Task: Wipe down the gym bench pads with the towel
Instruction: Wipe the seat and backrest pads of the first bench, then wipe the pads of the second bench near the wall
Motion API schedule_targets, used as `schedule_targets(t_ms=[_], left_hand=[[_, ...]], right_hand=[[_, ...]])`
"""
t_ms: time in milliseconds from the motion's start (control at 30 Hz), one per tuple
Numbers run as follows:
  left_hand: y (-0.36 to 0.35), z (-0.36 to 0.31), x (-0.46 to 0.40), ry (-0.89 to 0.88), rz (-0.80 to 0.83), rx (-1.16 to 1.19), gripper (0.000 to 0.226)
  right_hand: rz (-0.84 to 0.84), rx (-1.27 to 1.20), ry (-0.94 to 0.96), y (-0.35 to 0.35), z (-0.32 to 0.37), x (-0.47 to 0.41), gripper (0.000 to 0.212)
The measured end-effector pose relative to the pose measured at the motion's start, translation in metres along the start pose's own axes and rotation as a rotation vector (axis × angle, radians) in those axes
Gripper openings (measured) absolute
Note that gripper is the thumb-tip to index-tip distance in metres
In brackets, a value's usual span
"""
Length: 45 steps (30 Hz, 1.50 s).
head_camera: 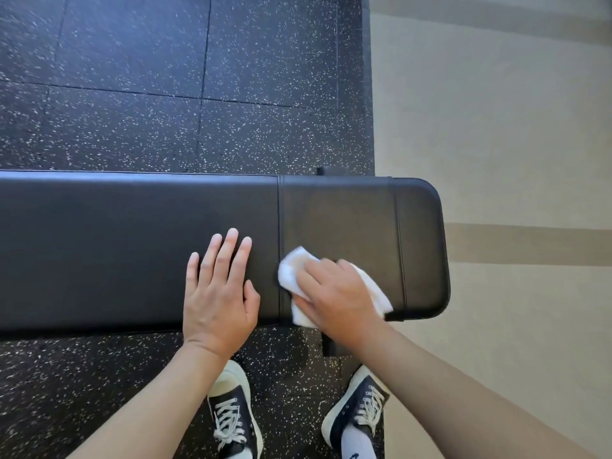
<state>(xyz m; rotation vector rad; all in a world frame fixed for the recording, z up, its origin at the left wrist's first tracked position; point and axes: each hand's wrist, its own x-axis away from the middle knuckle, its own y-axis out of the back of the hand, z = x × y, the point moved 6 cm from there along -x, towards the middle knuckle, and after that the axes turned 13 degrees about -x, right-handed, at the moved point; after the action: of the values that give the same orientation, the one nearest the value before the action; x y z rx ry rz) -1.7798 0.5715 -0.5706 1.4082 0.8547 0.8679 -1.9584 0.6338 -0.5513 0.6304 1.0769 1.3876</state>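
A black padded gym bench runs left to right across the view. Its long pad [116, 243] meets a shorter end pad [347, 220] at a seam near the middle. A white towel [291, 270] lies on the end pad beside that seam. My right hand [337, 296] lies on top of the towel and presses it onto the pad, fingers bent over the cloth. My left hand [218, 293] rests flat on the long pad with straight fingers, just left of the seam.
Black speckled rubber floor tiles [165, 77] lie beyond and under the bench. Beige carpet [496, 127] starts at the right, under the bench's end. My two sneakers [231, 415] stand close to the bench's near side. A bench leg [328, 346] shows below the end pad.
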Motion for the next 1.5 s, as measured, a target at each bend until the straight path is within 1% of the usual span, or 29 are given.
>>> schedule_targets(t_ms=[100,167,233,300,367,400,500,567,667,733,800,833,867,900,967,1000,1067,1133,1233,1300,1433,1500], left_hand=[[-0.001,0.000,0.000,0.005,-0.001,0.007,0.069],[0.000,0.000,-0.001,0.004,-0.013,0.010,0.069],[-0.001,0.001,0.000,0.004,-0.026,0.014,0.069],[-0.001,-0.001,0.000,-0.002,-0.037,0.016,0.069],[-0.002,-0.001,0.000,-0.002,-0.031,0.019,0.070],[-0.002,0.000,0.000,-0.003,-0.022,0.018,0.070],[-0.002,0.000,0.001,-0.014,0.022,0.012,0.070],[0.002,0.000,-0.001,-0.020,0.054,0.017,0.069],[0.010,0.001,-0.003,-0.022,0.140,0.023,0.069],[0.019,0.001,0.000,-0.028,0.215,0.016,0.069],[0.032,0.002,0.004,-0.027,0.294,0.031,0.067],[0.042,0.003,0.007,-0.017,0.343,0.054,0.062],[0.052,0.005,0.009,-0.001,0.385,0.082,0.059],[0.066,0.008,0.011,0.014,0.409,0.105,0.057],[0.100,0.017,0.016,0.029,0.407,0.134,0.054],[0.117,0.023,0.019,0.034,0.383,0.141,0.053],[0.148,0.037,0.026,0.056,0.337,0.163,0.050],[0.178,0.049,0.032,0.068,0.319,0.157,0.049],[0.230,0.065,0.032,0.071,0.276,0.149,0.048],[0.269,0.076,0.025,0.079,0.230,0.167,0.048],[0.346,0.100,0.009,0.107,0.112,0.219,0.049],[0.385,0.108,0.002,0.120,0.051,0.245,0.048]], right_hand=[[0.048,0.100,-0.014,0.029,-0.042,0.034,0.025],[0.014,0.175,-0.077,0.044,-0.076,0.023,0.023],[-0.091,0.228,-0.203,0.049,-0.104,-0.009,0.021],[-0.192,0.244,-0.396,0.044,-0.123,-0.050,0.025],[-0.213,0.223,-0.528,0.028,-0.120,-0.092,0.028],[-0.197,0.204,-0.526,0.018,-0.108,-0.109,0.028],[-0.171,0.194,-0.326,-0.005,-0.053,-0.123,0.022],[-0.114,0.158,-0.217,-0.011,-0.025,-0.099,0.020],[0.034,0.073,-0.113,-0.003,-0.004,-0.047,0.020],[0.157,0.012,-0.092,0.007,0.003,-0.015,0.021],[0.295,-0.030,-0.179,0.016,-0.001,0.011,0.020],[0.338,-0.061,-0.292,0.026,-0.006,0.022,0.021],[0.344,-0.094,-0.444,0.039,-0.009,0.032,0.024],[0.304,-0.145,-0.621,0.057,-0.011,0.039,0.027],[0.241,-0.273,-0.875,0.091,-0.008,0.045,0.031],[0.187,-0.362,-0.968,0.108,-0.004,0.044,0.033],[0.077,-0.428,-1.044,0.143,0.003,0.034,0.034],[-0.001,-0.450,-1.069,0.174,0.011,0.021,0.033],[-0.049,-0.470,-1.049,0.219,0.029,0.000,0.017],[-0.077,-0.469,-1.016,0.254,0.047,-0.016,0.013],[-0.185,-0.482,-0.962,0.318,0.096,-0.041,0.017],[-0.237,-0.487,-0.879,0.346,0.121,-0.055,0.024]])
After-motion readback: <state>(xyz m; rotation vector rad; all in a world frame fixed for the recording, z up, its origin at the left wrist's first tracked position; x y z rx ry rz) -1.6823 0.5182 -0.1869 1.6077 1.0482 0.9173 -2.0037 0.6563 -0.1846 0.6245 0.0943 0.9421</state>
